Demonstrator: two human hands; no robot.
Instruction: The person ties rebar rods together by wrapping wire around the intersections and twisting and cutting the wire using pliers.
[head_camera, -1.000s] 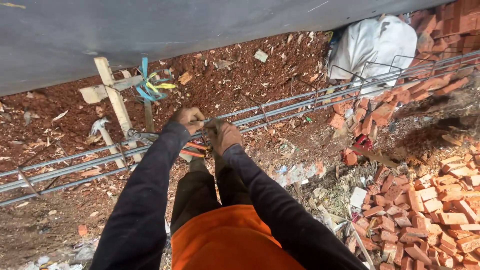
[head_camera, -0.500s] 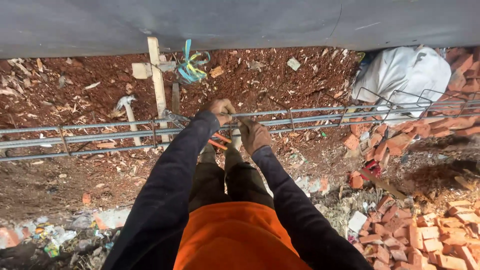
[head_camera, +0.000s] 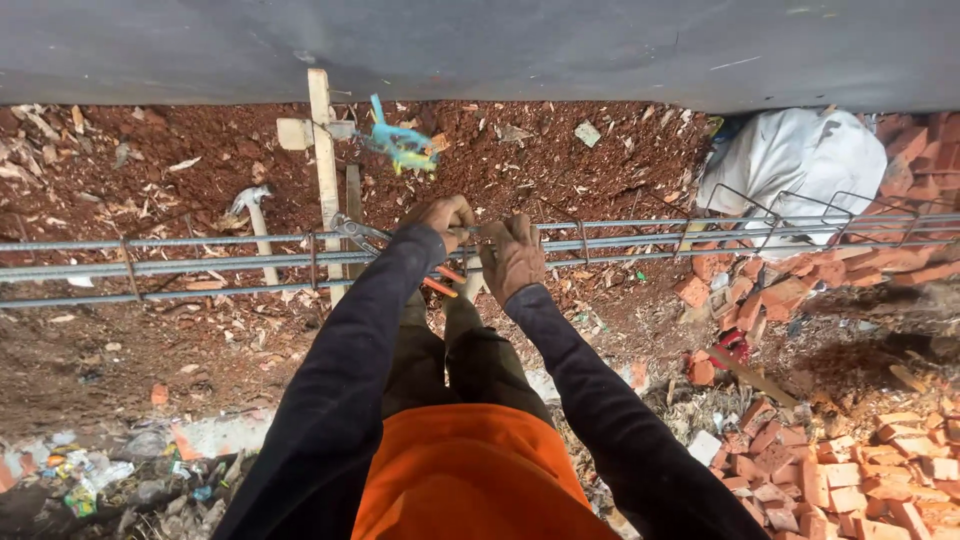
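Red dirt littered with wood chips fills the frame under a grey concrete wall (head_camera: 480, 45) along the top. Long rebar cage (head_camera: 200, 262) runs straight across the middle. Left hand (head_camera: 438, 220) is curled around orange-handled pliers (head_camera: 400, 255) right at the bars, center frame; right hand (head_camera: 512, 258) has its fingers wrapped onto a bar just beside it. Broken bricks (head_camera: 860, 470) pile up lower right, white sack (head_camera: 790, 160) upper right.

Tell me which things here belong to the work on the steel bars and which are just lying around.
In use:
left hand
right hand
pliers with orange handles
long rebar cage

Lying about:
broken bricks
white sack
wooden stake
litter
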